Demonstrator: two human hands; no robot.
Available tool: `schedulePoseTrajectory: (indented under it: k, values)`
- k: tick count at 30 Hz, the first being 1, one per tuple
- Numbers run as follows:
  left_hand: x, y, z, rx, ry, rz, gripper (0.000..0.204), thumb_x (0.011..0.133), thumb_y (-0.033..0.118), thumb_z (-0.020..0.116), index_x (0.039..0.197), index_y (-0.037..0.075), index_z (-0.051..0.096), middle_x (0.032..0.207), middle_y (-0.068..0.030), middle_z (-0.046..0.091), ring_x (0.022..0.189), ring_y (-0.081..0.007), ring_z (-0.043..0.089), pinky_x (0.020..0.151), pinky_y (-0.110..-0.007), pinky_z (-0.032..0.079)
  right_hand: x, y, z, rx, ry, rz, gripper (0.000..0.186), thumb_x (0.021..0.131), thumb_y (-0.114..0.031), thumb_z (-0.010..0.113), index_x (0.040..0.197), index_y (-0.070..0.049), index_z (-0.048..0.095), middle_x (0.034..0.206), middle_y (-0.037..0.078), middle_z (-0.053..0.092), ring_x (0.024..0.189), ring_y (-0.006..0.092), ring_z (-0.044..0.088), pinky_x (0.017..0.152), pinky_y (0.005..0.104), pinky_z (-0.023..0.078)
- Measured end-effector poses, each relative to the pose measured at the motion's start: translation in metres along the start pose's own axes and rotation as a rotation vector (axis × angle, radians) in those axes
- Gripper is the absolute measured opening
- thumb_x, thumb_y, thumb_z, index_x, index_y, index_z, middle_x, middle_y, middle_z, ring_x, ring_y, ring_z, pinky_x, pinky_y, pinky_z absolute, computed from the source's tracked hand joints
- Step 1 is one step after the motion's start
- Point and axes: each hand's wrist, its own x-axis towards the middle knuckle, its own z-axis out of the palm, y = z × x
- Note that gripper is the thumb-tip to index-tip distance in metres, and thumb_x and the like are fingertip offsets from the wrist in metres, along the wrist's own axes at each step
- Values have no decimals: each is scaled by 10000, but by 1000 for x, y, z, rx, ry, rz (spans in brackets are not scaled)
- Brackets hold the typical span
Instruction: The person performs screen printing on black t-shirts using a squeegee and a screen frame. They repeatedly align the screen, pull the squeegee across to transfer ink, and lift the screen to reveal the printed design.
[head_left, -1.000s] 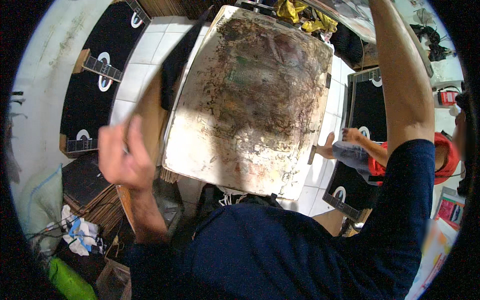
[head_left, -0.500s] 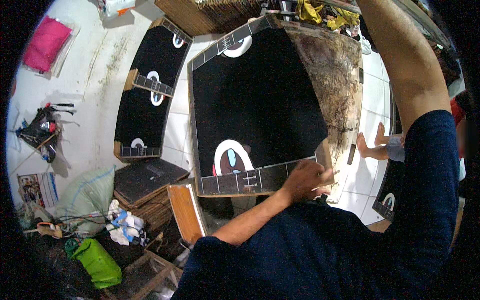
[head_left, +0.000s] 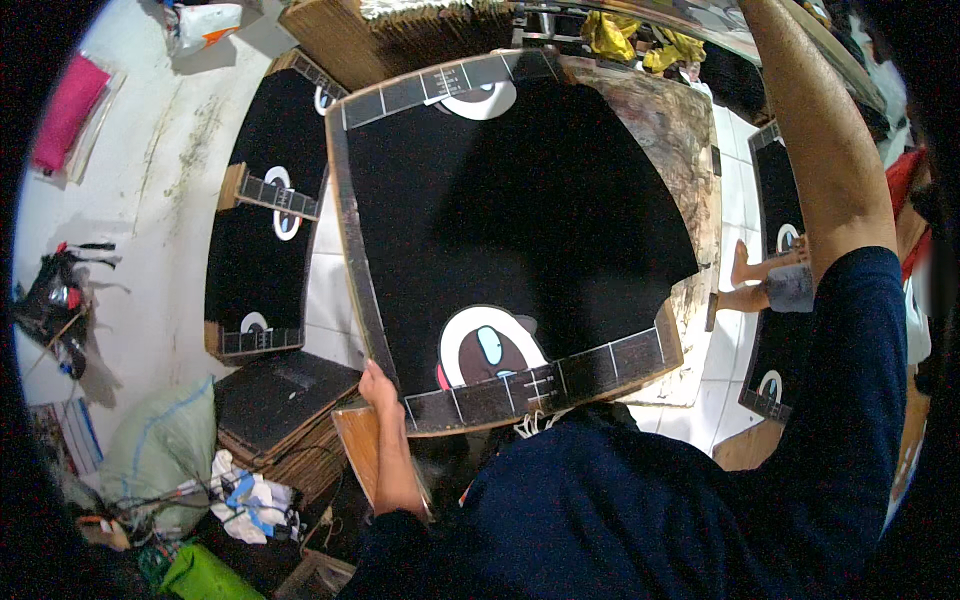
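My left hand (head_left: 382,390) grips the lower left edge of a large black board (head_left: 510,210) with wooden edges, dark gridded strips along top and bottom, and two white ringed motifs, the lower one (head_left: 490,345) larger in view. The board lies tilted over a stained, paint-smeared flat surface (head_left: 670,150), which shows along its right side. My right forearm (head_left: 825,150) reaches up past the upper right, over the edge of a raised panel; its hand is out of view.
Similar black boards (head_left: 255,260) stand along both sides. A co-worker's bare feet (head_left: 745,298) and grey-clad legs are at the right. Stacked dark sheets (head_left: 285,400), a pale sack (head_left: 155,450) and a green bag (head_left: 205,575) lie lower left. Cardboard (head_left: 340,45) stands behind.
The black board came over the stained surface from the left. My left hand has since moved from the bottom strip's right end to the lower left edge, and the board has shifted slightly.
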Motion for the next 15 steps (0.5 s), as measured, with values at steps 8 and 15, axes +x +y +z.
schedulePoseTrajectory:
  k: [8,15]
  values:
    - [1,59,27,-547,-409,-187,406,1107,333,523,1035,-21,709,966,-39,704,858,-138,594,809,-340,496,3,-8,5,37,24,-16,486,880,-415,742,1322,-225,676,1179,193,733,1105,392,698,955,482,546]
    - [-10,82,90,-369,-492,-96,474,1079,352,587,712,52,563,677,67,421,643,-93,348,557,-341,289,3,-21,12,4,60,-18,545,895,-447,727,1388,-231,639,1234,182,721,1155,391,682,1004,483,529]
